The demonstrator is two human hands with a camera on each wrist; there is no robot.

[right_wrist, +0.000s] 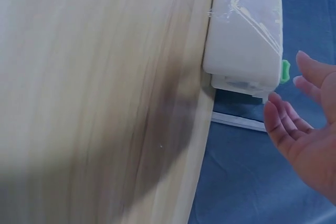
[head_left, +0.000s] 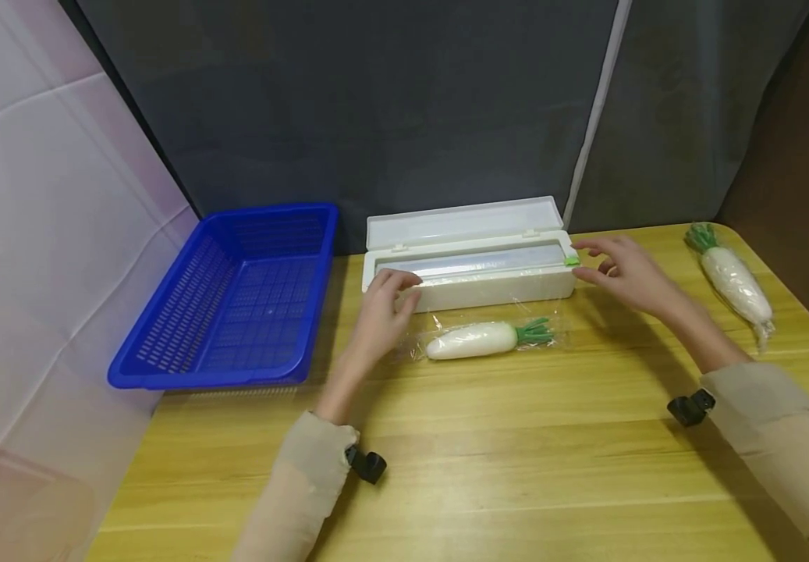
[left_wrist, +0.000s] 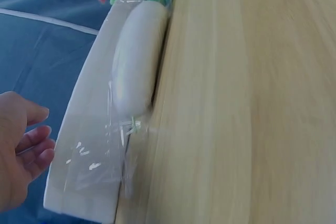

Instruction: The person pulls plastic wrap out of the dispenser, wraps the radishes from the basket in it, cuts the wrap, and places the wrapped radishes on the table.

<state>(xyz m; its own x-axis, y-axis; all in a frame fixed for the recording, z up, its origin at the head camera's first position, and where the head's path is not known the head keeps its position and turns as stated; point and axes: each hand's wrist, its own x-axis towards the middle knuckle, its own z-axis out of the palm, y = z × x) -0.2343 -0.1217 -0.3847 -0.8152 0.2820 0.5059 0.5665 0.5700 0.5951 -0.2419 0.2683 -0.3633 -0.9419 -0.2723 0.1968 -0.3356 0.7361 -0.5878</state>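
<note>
A white cling film dispenser [head_left: 484, 287] stands at the back of the table with its lid [head_left: 463, 224] raised. On its right end sits a green slide cutter [head_left: 571, 261]. In front of it lies a white radish [head_left: 473, 341] with green tops, clear film [left_wrist: 94, 166] spread about it and up the box's front. My left hand [head_left: 384, 312] is by the dispenser's left front, fingers loosely bent with nothing between them. Beside the green cutter, my right hand [head_left: 625, 273] hovers with fingers and thumb spread; the right wrist view shows a gap between them and the cutter.
A blue plastic basket [head_left: 306, 328] stands at the left of the table. At the far right lies another radish [head_left: 734, 285], wrapped in film. A dark cloth [head_left: 348, 109] hangs behind the table, and a pale sheet [head_left: 46, 234] hangs on the left.
</note>
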